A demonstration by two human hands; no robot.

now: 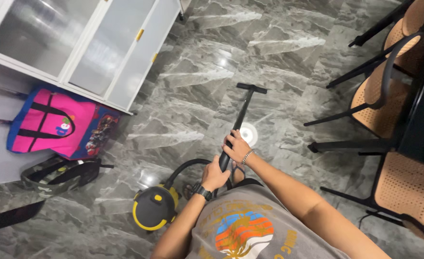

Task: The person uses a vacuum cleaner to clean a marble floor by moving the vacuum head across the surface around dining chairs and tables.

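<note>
Both hands closed around black vacuum wand (241, 120), right hand (237, 146) further up-shaft, left hand (215, 175) nearer body; wand axis runs forward to floor head (251, 88) on marble floor (279, 57); yellow canister (154, 207) at left.

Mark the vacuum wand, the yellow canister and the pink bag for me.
vacuum wand (242, 114): head view, on the black tube above the hands.
yellow canister (153, 207): head view, on its dark top.
pink bag (53, 125): head view, on its pink front panel.
</note>
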